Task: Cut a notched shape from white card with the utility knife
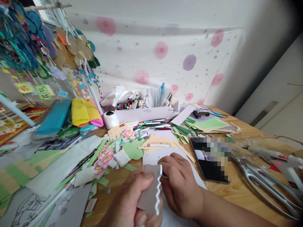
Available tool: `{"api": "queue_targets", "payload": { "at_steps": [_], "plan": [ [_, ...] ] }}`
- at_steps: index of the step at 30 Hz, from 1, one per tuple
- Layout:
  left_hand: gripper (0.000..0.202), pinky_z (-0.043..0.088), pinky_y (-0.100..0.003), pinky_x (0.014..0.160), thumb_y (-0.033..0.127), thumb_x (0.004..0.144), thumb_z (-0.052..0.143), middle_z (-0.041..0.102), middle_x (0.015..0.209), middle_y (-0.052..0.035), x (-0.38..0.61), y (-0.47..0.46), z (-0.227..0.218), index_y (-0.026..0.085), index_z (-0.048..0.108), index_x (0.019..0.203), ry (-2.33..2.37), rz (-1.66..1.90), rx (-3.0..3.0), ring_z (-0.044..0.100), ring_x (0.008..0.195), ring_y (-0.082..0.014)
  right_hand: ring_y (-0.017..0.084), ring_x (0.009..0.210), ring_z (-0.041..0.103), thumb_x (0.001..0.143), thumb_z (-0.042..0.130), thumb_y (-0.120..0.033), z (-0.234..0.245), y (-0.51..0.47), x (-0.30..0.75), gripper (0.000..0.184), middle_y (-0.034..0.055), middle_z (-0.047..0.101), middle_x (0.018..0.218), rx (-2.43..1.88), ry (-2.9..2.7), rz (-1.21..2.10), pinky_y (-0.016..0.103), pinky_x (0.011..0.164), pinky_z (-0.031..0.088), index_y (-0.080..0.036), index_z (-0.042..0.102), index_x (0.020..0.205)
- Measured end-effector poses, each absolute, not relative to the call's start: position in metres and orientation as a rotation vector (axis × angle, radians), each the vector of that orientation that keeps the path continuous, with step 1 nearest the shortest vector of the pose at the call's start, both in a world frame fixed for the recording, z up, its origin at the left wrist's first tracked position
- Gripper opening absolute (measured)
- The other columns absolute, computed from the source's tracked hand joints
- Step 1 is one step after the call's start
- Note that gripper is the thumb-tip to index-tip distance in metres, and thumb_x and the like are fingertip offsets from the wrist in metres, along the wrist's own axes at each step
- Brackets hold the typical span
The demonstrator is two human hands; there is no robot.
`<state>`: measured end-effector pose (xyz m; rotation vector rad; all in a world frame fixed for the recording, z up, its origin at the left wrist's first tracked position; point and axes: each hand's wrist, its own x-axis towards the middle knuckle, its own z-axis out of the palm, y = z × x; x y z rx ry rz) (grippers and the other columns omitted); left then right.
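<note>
My left hand (134, 195) is closed on a pale grey card piece (149, 197), thumb on its face and fingers curled beneath. The right edge of this piece is white and cut in a zigzag. Close against that edge is my right hand (181, 186), its fingers wrapped round a small dark object (165, 176) that is mostly hidden, so I cannot make out its kind. Beneath both hands lies a pale sheet (151, 159) with strips of tan paper at its far end.
Large scissors (262, 186) and a white glue gun (272, 154) lie at right, beside a dark tablet (209, 160). Green and tan paper scraps (132, 149) crowd the left. Behind are a box of pens (142, 113), a white thread spool (111, 119) and another, black glue gun (201, 114).
</note>
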<state>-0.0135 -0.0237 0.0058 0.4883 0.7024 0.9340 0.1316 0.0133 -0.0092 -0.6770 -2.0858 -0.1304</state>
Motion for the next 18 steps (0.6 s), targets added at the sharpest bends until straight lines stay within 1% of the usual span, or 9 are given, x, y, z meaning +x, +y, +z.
{"api": "queue_targets", "payload": {
  "at_steps": [1, 3, 6, 9, 11, 13, 15, 16, 18],
  "plan": [
    [0.021, 0.015, -0.019, 0.035, 0.037, 0.077, 0.062, 0.028, 0.030, 0.0121, -0.014, -0.024, 0.007, 0.021, 0.057, 0.065, 0.692, 0.941, 0.497, 0.013, 0.029, -0.0031, 0.019, 0.055, 0.051, 0.080, 0.039, -0.010, -0.009, 0.013, 0.132, 0.016, 0.0056, 0.060, 0.070, -0.666, -2.081, -0.138, 0.031, 0.054, 0.036, -0.019, 0.043, 0.093],
    [0.020, 0.018, -0.020, 0.035, 0.036, 0.076, 0.065, 0.031, 0.031, 0.0113, -0.016, -0.024, 0.011, 0.021, 0.058, 0.065, 0.762, 0.976, 0.549, 0.016, 0.029, -0.0038, 0.019, 0.055, 0.052, 0.079, 0.039, -0.010, -0.009, 0.013, 0.131, 0.017, 0.0055, 0.060, 0.071, -0.666, -2.083, -0.148, 0.031, 0.055, 0.036, -0.019, 0.043, 0.093],
    [0.021, 0.025, -0.021, 0.036, 0.035, 0.070, 0.072, 0.045, 0.038, 0.0074, -0.018, -0.024, 0.016, 0.021, 0.058, 0.061, 0.890, 1.022, 0.616, 0.030, 0.032, -0.0064, 0.019, 0.054, 0.051, 0.080, 0.039, -0.010, -0.009, 0.014, 0.132, 0.016, 0.0041, 0.059, 0.068, -0.711, -2.103, -0.148, 0.031, 0.054, 0.035, -0.019, 0.043, 0.092],
    [0.018, 0.030, -0.022, 0.038, 0.034, 0.066, 0.075, 0.053, 0.045, 0.0047, -0.019, -0.024, 0.018, 0.022, 0.061, 0.068, 0.939, 1.061, 0.629, 0.042, 0.038, -0.0105, 0.019, 0.053, 0.050, 0.080, 0.039, -0.011, -0.008, 0.014, 0.132, 0.015, 0.0043, 0.059, 0.069, -0.713, -2.109, -0.150, 0.031, 0.054, 0.036, -0.020, 0.043, 0.092],
    [0.019, 0.025, -0.021, 0.036, 0.035, 0.067, 0.074, 0.052, 0.044, 0.0051, -0.018, -0.024, 0.014, 0.022, 0.060, 0.066, 0.948, 1.068, 0.633, 0.037, 0.035, -0.0083, 0.019, 0.054, 0.052, 0.079, 0.039, -0.010, -0.008, 0.013, 0.133, 0.016, 0.0049, 0.060, 0.070, -0.694, -2.101, -0.154, 0.031, 0.054, 0.036, -0.020, 0.043, 0.092],
    [0.022, 0.017, -0.020, 0.035, 0.037, 0.071, 0.070, 0.042, 0.037, 0.0080, -0.016, -0.025, 0.009, 0.021, 0.058, 0.062, 0.896, 1.057, 0.611, 0.023, 0.031, -0.0046, 0.019, 0.055, 0.052, 0.079, 0.039, -0.010, -0.008, 0.013, 0.132, 0.016, 0.0051, 0.060, 0.071, -0.675, -2.087, -0.159, 0.031, 0.054, 0.036, -0.020, 0.043, 0.092],
    [0.024, 0.014, -0.020, 0.035, 0.039, 0.075, 0.066, 0.031, 0.032, 0.0107, -0.013, -0.026, 0.005, 0.021, 0.057, 0.061, 0.790, 1.021, 0.566, 0.014, 0.031, -0.0035, 0.019, 0.054, 0.052, 0.079, 0.039, -0.010, -0.008, 0.013, 0.132, 0.016, 0.0049, 0.060, 0.071, -0.665, -2.083, -0.152, 0.031, 0.054, 0.036, -0.020, 0.044, 0.091],
    [0.025, 0.014, -0.019, 0.036, 0.039, 0.076, 0.064, 0.027, 0.031, 0.0114, -0.012, -0.026, 0.003, 0.021, 0.057, 0.062, 0.746, 1.008, 0.545, 0.013, 0.031, -0.0036, 0.019, 0.054, 0.052, 0.079, 0.039, -0.010, -0.008, 0.013, 0.131, 0.015, 0.0046, 0.060, 0.070, -0.669, -2.086, -0.142, 0.031, 0.054, 0.035, -0.020, 0.044, 0.091],
    [0.026, 0.014, -0.018, 0.035, 0.039, 0.076, 0.065, 0.027, 0.032, 0.0112, -0.008, -0.026, 0.002, 0.021, 0.056, 0.061, 0.758, 1.036, 0.528, 0.013, 0.032, -0.0036, 0.019, 0.054, 0.052, 0.081, 0.039, -0.011, -0.009, 0.014, 0.131, 0.015, 0.0038, 0.060, 0.068, -0.693, -2.090, -0.125, 0.031, 0.054, 0.036, -0.020, 0.046, 0.091]
  ]
}}
